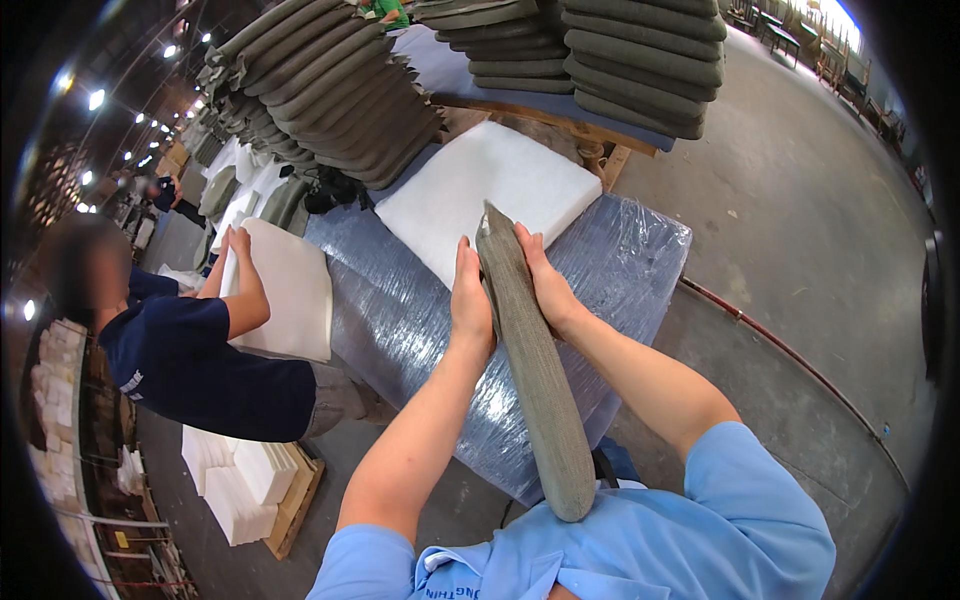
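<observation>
A grey-green fabric cushion stands on edge in front of me, its near end against my blue shirt and a pointed corner at its far end. My left hand presses flat along its left side, fingers stretched forward. On the opposite side, my right hand lies against the fabric, so the cushion is held between both palms. Just beyond my fingertips a thick white foam pad rests on the table, which is covered in shiny clear plastic over blue.
At my left a co-worker in dark blue handles a white foam sheet. Tall stacks of cushions and more cushions stand at the back. White foam blocks sit on a pallet. A reddish hose crosses the floor at right.
</observation>
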### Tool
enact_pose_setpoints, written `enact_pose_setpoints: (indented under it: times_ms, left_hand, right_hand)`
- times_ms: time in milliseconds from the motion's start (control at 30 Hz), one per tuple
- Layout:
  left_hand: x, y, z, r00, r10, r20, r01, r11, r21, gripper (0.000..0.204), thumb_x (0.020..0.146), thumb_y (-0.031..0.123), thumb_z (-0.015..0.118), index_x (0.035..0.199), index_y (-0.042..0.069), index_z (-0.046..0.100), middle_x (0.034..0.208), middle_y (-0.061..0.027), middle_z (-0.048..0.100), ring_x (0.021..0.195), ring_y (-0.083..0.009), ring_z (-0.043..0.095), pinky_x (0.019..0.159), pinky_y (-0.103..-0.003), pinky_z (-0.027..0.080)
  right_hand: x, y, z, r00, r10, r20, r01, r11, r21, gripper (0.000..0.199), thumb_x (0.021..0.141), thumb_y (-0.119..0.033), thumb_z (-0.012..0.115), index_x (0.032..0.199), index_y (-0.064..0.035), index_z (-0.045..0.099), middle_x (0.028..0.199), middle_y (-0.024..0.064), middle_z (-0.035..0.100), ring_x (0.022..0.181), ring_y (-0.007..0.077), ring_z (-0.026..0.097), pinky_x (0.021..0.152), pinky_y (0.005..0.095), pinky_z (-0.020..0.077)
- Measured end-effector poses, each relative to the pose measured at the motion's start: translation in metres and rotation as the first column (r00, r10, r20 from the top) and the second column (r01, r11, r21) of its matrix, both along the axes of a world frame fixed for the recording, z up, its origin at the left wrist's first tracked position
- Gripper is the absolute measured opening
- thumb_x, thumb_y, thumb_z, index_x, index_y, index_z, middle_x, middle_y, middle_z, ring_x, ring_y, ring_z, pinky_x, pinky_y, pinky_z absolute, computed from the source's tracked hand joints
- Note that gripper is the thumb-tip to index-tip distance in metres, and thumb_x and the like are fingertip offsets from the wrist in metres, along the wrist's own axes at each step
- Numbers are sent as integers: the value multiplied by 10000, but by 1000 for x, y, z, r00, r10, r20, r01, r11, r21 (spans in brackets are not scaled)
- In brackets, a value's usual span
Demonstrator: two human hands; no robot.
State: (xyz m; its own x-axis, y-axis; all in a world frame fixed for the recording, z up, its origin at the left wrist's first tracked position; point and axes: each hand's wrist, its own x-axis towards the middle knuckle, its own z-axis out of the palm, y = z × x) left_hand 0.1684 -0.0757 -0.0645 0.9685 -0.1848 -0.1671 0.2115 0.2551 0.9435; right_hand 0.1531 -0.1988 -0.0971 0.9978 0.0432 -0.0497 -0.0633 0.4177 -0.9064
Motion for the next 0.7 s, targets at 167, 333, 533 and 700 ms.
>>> enact_pose_setpoints:
  times_ms: [167,333,533,700]
  left_hand:
    - [13,-5,-13,999,-1,41,4,998,-70,797,1142,590,283,1708,52,123,1693,-184,321,1560,-288,340,1267,-384,292]
    - [27,-10,-36,993,43,111,-39,999,-35,750,1151,546,283,1684,22,223,1665,-194,372,1546,-293,364,1263,-375,289]
    - [47,6,-60,984,-11,179,13,1000,-7,652,1162,479,279,1528,-22,480,1492,-177,545,1370,-248,527,1172,-376,392]
    - [80,10,-45,999,-52,-12,51,998,-46,649,1143,564,345,1333,8,620,1208,-104,677,1107,-215,641,1011,-376,500]
  right_hand:
    - [7,18,9,995,-91,34,96,980,-174,931,1081,-733,278,1705,-56,146,1722,195,272,1601,326,250,1306,418,197]
    - [14,18,6,977,-151,153,197,916,-348,1012,1067,-748,323,1687,28,129,1713,256,248,1615,380,193,1314,441,164]
    - [27,14,5,984,-64,165,129,899,-419,1013,1059,-773,255,1700,-3,102,1725,245,220,1630,375,141,1322,453,141]
    - [76,0,3,998,56,-34,-60,991,-121,986,1028,-825,238,1732,-149,94,1776,173,143,1646,317,105,1324,446,128]
